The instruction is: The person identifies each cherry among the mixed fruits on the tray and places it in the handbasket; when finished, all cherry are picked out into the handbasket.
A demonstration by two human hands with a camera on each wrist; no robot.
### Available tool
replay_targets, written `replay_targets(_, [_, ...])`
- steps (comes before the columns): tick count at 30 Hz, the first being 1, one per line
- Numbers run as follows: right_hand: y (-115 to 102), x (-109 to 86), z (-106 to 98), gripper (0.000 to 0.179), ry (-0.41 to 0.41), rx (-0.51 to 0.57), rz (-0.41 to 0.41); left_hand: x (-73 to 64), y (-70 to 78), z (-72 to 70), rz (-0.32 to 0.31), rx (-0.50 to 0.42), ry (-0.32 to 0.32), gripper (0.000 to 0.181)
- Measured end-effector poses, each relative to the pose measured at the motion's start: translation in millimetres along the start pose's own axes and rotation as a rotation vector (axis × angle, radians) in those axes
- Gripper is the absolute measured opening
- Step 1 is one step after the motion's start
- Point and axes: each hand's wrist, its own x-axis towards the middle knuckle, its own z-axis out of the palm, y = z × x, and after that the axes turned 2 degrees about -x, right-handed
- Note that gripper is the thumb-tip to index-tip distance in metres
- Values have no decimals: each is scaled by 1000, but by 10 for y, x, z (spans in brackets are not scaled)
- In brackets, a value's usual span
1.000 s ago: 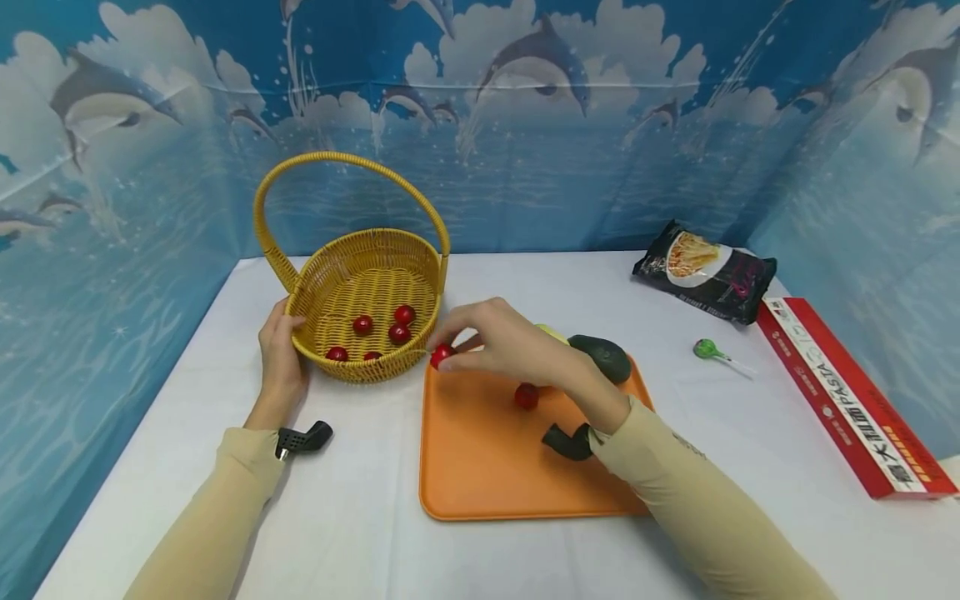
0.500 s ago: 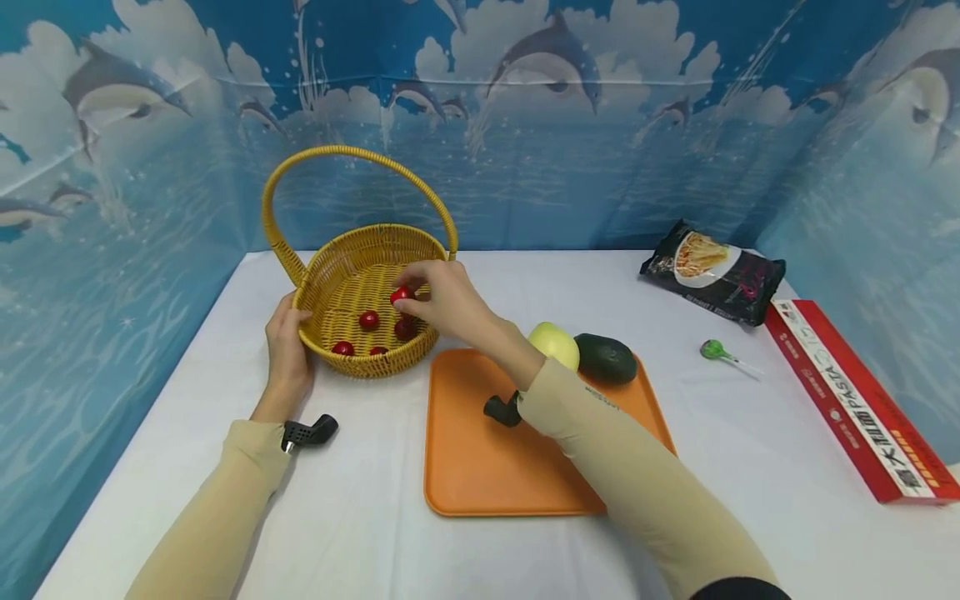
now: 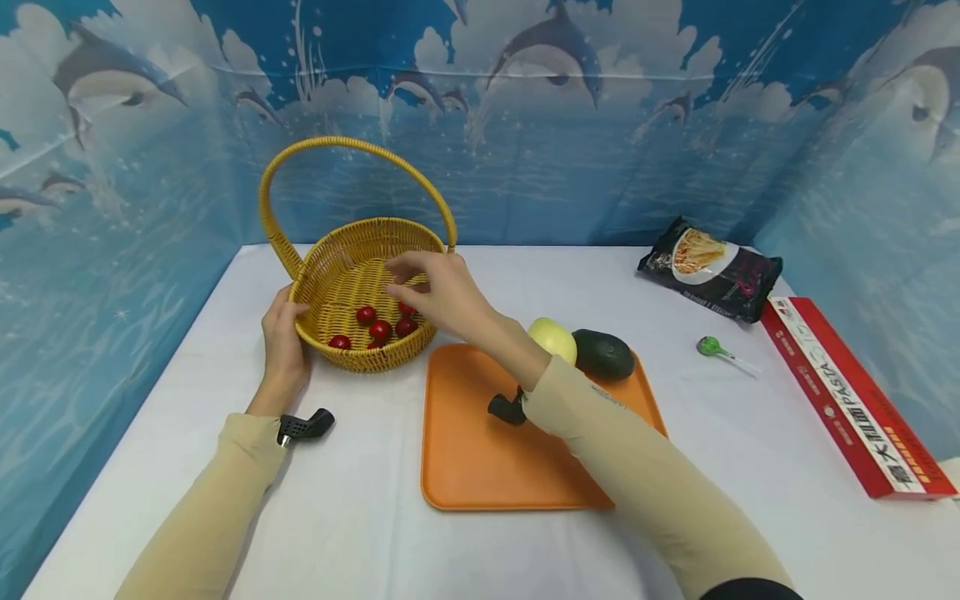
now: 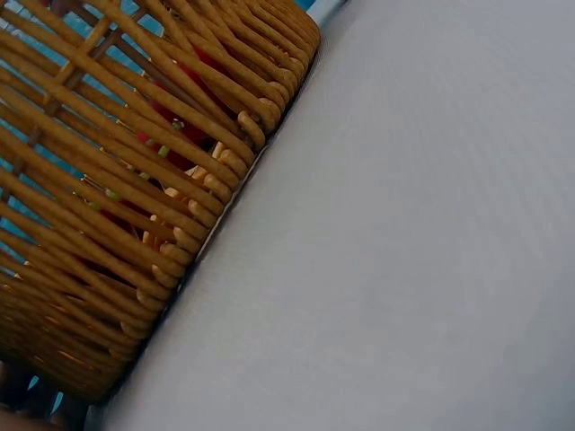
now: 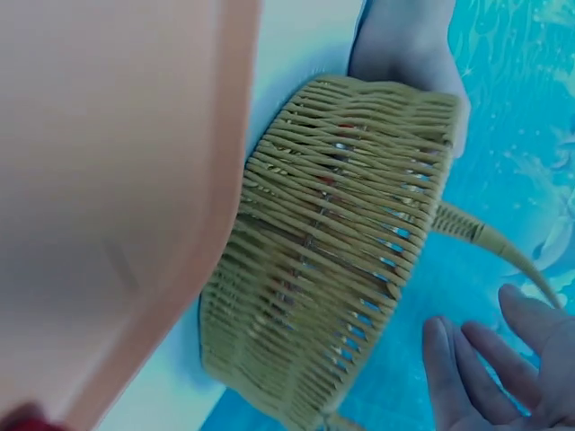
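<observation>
A yellow woven basket [image 3: 337, 287] with a tall arched handle stands on the white table. My left hand [image 3: 283, 346] holds its left side, thumb over the rim. Several red cherries [image 3: 381, 331] lie inside toward the near side; through the weave in the left wrist view, bits of green stem show. Over the basket's right rim hovers my right hand [image 3: 442, 287], fingers parted and holding nothing. In the right wrist view, that right hand [image 5: 503, 368] is spread beside the basket's wall [image 5: 332, 233].
An orange tray [image 3: 472, 467] right of the basket bears a yellow-green round fruit [image 3: 553, 340] and a dark green avocado [image 3: 602, 356]. A red thing [image 5: 27, 420] shows at its edge. Farther right are a black packet [image 3: 708, 271], a green lollipop [image 3: 708, 346] and a red pasta box [image 3: 855, 400].
My right hand has carried a cherry from above the tray leftward over the basket and let it go; it lies among the others. The left hand keeps its hold on the basket.
</observation>
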Motion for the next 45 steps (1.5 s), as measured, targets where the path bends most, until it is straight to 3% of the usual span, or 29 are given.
replay_targets(8, [1, -411, -285, 32, -30, -9, -50, 18, 14, 14, -7, -6, 2, 55])
replay_targets(20, [213, -868, -552, 32, -21, -49, 93, -2, -19, -28, 2, -4, -7, 54])
replay_targets(29, [357, -1005, -587, 39, -85, -66, 283, 3, -16, -20, 9, -6, -10, 54])
replay_targets(36, [418, -1041, -476, 44, -93, -125, 231, -6, -4, -14, -4, 10, 3, 54])
replay_targets(45, [438, -1085, -533, 46, -108, -250, 247, -8, 1, -10, -11, 6, 5, 55])
